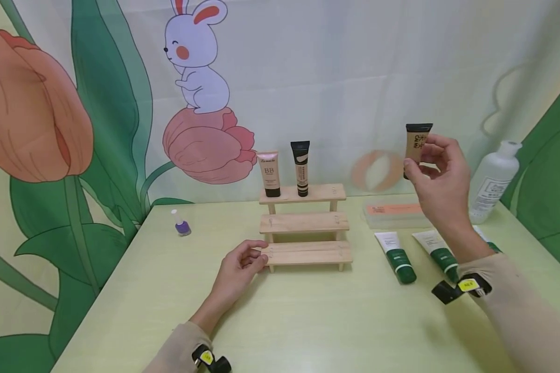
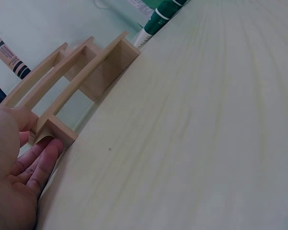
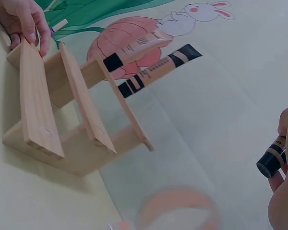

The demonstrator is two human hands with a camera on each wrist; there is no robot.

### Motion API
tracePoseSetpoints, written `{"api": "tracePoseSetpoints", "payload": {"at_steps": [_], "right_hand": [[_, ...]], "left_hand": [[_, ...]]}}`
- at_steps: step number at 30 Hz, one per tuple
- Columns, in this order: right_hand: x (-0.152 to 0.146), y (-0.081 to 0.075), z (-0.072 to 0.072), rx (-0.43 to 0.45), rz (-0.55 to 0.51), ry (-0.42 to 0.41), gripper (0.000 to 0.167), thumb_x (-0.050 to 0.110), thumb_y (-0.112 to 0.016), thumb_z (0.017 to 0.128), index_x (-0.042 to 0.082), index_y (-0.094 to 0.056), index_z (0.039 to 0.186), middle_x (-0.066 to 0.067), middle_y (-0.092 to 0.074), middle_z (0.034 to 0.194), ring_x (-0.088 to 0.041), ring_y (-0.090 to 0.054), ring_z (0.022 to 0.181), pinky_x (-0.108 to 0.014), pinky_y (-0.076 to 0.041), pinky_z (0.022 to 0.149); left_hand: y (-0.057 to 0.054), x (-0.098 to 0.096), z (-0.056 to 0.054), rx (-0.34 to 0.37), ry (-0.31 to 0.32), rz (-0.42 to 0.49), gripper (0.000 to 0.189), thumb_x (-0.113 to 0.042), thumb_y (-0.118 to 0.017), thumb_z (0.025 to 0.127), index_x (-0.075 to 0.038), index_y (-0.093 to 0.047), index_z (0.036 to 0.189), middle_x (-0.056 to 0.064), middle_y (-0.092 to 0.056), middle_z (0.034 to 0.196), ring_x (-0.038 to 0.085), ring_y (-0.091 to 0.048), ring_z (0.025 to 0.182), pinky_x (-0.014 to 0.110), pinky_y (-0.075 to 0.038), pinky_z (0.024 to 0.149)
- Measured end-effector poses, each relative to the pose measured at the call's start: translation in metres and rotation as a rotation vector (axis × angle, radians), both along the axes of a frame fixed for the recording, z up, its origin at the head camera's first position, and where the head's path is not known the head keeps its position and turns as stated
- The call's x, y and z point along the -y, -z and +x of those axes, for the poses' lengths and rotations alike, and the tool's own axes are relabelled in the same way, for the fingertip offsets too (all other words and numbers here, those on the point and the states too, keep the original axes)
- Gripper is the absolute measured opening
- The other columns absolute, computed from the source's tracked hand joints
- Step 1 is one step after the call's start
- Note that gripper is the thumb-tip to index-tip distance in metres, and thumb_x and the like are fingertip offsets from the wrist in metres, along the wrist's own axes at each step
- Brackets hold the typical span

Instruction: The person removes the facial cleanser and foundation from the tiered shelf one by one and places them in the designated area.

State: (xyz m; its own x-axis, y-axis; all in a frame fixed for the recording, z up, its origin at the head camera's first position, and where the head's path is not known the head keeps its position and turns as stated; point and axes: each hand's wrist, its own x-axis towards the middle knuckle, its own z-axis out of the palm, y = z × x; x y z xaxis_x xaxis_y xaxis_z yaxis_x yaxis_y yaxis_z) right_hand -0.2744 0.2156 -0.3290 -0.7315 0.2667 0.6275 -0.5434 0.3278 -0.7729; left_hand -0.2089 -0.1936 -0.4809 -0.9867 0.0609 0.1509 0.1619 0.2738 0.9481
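Note:
My right hand (image 1: 443,171) pinches a tan cosmetic tube (image 1: 415,142) with a dark top edge, raised above the table on the right. Its black cap (image 3: 269,165) points down in the right wrist view. With thumb above and fingers below, my left hand (image 1: 240,267) grips the left end of the lowest step of a three-step wooden display stand (image 1: 308,254). A pink BB cream tube (image 1: 269,173) stands cap-down on the top step. Beside it is a slimmer black-and-tan tube (image 1: 302,168), also upright. The middle and lowest steps are bare.
Green-and-white tubes (image 1: 395,259) lie right of the stand, one partly behind my right forearm. Behind them are a clear plastic box (image 1: 373,215) with an orange label and a white bottle (image 1: 494,181). A small purple bottle (image 1: 182,227) sits at the left. A printed curtain (image 1: 326,77) hangs behind.

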Motion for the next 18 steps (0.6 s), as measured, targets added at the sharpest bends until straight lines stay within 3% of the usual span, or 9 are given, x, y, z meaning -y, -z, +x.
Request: {"api": "tracePoseSetpoints", "payload": {"at_steps": [8, 13, 18], "right_hand": [[-0.042, -0.012, 0.025, 0.018, 0.003, 0.135, 0.049, 0.006, -0.076, 0.104, 0.019, -0.065, 0.150, 0.014, -0.063, 0.123, -0.008, -0.064, 0.112, -0.021, -0.050, 0.094], [-0.062, -0.014, 0.042, -0.016, 0.027, 0.223, 0.047, 0.006, -0.074, 0.105, 0.017, -0.064, 0.150, 0.017, -0.063, 0.119, -0.004, -0.063, 0.110, -0.021, -0.047, 0.093], [-0.078, -0.010, 0.059, 0.013, 0.060, 0.301, 0.046, 0.009, -0.071, 0.108, 0.019, -0.062, 0.152, 0.022, -0.058, 0.120, -0.001, -0.059, 0.112, -0.021, -0.044, 0.095]], "left_hand": [[0.000, 0.000, -0.001, 0.002, 0.012, 0.008, 0.026, -0.013, -0.076, 0.108, -0.016, -0.076, 0.133, 0.011, -0.077, 0.107, 0.023, -0.073, 0.093, 0.024, -0.058, 0.078], [0.001, 0.000, 0.000, -0.006, 0.026, 0.011, 0.025, -0.014, -0.076, 0.108, -0.015, -0.076, 0.134, 0.012, -0.077, 0.108, 0.023, -0.073, 0.094, 0.025, -0.061, 0.082], [0.001, 0.001, -0.001, -0.005, 0.018, 0.005, 0.025, -0.014, -0.076, 0.108, -0.016, -0.076, 0.133, 0.012, -0.076, 0.108, 0.022, -0.073, 0.093, 0.025, -0.061, 0.082]]}}
